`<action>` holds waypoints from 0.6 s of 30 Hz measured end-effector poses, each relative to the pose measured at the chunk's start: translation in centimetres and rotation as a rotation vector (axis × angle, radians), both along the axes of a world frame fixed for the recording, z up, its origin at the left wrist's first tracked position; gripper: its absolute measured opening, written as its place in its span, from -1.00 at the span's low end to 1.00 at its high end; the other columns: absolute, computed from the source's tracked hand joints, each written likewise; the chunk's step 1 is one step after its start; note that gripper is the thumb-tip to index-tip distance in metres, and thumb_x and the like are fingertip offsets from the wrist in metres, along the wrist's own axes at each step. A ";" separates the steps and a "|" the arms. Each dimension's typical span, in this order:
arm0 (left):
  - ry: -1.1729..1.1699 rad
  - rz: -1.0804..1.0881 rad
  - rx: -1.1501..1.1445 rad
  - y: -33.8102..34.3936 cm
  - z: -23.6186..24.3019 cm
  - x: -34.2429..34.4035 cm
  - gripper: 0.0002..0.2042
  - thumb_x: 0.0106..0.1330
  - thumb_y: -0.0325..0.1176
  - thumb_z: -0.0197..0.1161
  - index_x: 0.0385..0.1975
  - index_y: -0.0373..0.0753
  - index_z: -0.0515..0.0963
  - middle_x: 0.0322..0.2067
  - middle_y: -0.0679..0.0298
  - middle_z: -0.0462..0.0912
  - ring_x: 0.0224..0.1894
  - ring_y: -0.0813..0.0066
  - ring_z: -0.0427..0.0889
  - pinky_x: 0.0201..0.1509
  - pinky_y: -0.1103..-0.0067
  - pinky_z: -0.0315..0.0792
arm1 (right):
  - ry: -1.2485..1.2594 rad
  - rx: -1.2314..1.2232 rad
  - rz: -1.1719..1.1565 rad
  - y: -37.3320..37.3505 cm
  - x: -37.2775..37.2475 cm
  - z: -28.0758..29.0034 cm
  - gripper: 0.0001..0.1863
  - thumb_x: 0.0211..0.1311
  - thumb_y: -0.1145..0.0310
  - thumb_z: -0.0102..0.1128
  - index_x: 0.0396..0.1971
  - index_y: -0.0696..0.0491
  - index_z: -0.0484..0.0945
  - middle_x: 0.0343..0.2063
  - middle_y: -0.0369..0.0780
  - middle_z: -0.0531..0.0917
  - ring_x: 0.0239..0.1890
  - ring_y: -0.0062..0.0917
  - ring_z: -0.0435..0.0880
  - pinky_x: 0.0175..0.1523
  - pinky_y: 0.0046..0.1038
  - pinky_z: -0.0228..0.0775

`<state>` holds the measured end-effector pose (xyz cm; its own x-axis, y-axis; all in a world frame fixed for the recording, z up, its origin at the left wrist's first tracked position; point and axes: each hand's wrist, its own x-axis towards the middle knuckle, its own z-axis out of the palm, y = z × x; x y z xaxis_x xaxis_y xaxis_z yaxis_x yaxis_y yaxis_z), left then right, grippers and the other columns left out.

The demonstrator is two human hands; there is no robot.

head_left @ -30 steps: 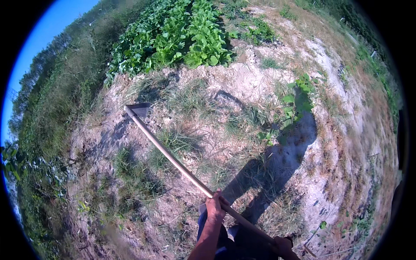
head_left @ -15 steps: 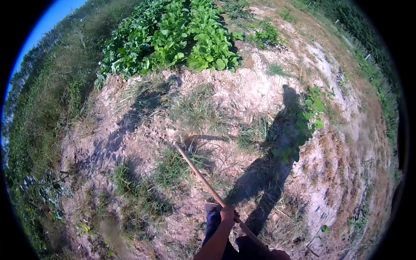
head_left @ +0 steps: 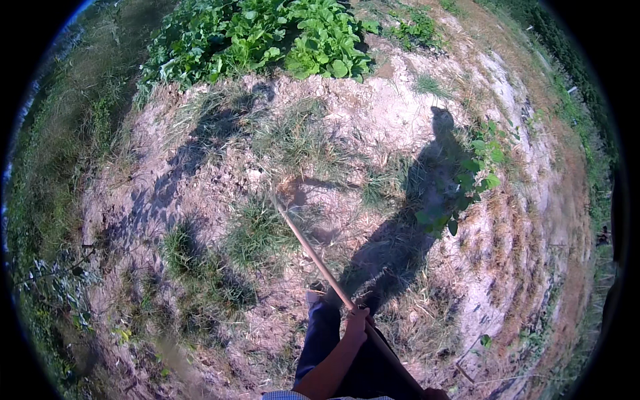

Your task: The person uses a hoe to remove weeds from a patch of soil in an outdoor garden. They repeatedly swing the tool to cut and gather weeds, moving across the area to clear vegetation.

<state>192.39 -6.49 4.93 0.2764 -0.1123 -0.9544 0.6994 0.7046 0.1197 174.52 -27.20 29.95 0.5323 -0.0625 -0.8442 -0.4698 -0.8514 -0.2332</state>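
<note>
Near the middle of the dry, bare ground (head_left: 427, 127), a long wooden hoe handle (head_left: 320, 263) slants down into a grass tuft (head_left: 257, 233), its blade hidden. The left hand (head_left: 357, 325) wraps the handle in a closed grip; the right hand (head_left: 435, 394) at the lower edge shows too little to tell. Leafy green plants (head_left: 267, 37) lie beyond.

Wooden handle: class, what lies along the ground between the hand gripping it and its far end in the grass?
In the head view, between the left hand and the grass tuft, only bare soil and scattered dry straw lie under the wooden handle.
</note>
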 end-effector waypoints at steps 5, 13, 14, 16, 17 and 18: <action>-0.412 -0.082 0.259 4.3 2.0 7.4 -0.83 0.16 -0.38 0.18 -0.60 -0.25 0.37 -0.72 0.24 0.39 -0.73 0.42 0.40 -0.66 0.48 0.37 | 0.186 -0.035 0.104 -0.1 8.5 -3.7 -0.52 -0.04 -0.03 0.16 -0.35 0.13 0.47 -0.41 0.01 0.61 -0.25 -0.09 0.60 -0.12 -0.14 0.41; -0.229 -0.005 0.303 -2.4 -1.4 3.2 -0.76 0.18 -0.33 0.17 -0.65 -0.28 0.36 -0.74 0.25 0.41 -0.77 0.45 0.41 -0.71 0.50 0.37 | 0.223 -0.022 0.178 -6.7 6.6 -4.6 -0.55 -0.05 -0.04 0.18 -0.47 0.11 0.48 -0.54 -0.02 0.60 -0.40 -0.09 0.61 -0.27 -0.16 0.43; -0.079 0.038 0.198 -5.1 -2.6 1.1 -0.80 0.16 -0.36 0.19 -0.57 -0.30 0.36 -0.72 0.27 0.40 -0.77 0.44 0.42 -0.71 0.48 0.39 | 0.056 0.146 0.253 -9.3 3.4 -4.6 -0.67 -0.01 0.12 0.11 -0.47 0.13 0.50 -0.52 0.00 0.60 -0.41 -0.08 0.58 -0.28 -0.15 0.40; 0.000 -0.239 0.313 -9.8 -1.7 -2.1 -0.79 0.17 -0.38 0.24 -0.58 -0.25 0.34 -0.71 0.26 0.37 -0.69 0.38 0.48 -0.64 0.45 0.42 | 0.015 0.221 0.247 -13.4 -0.9 -3.0 -0.76 0.03 0.27 0.04 -0.47 0.15 0.53 -0.51 0.02 0.59 -0.42 -0.08 0.56 -0.30 -0.14 0.37; -0.057 -0.388 0.266 -11.7 -1.1 -3.4 -0.81 0.15 -0.39 0.25 -0.54 -0.29 0.37 -0.69 0.23 0.40 -0.67 0.35 0.50 -0.59 0.42 0.45 | 0.135 0.123 0.170 -13.9 -0.9 -0.9 -0.76 0.04 0.26 0.04 -0.47 0.15 0.53 -0.52 0.01 0.59 -0.42 -0.09 0.56 -0.30 -0.14 0.38; -0.041 -0.370 0.163 -12.8 -2.8 -6.0 -0.82 0.15 -0.40 0.25 -0.54 -0.32 0.39 -0.68 0.21 0.42 -0.65 0.31 0.51 -0.57 0.39 0.47 | 0.211 0.063 0.128 -13.9 -0.2 0.6 -0.75 0.04 0.26 0.05 -0.47 0.15 0.53 -0.52 0.01 0.59 -0.42 -0.09 0.57 -0.30 -0.14 0.38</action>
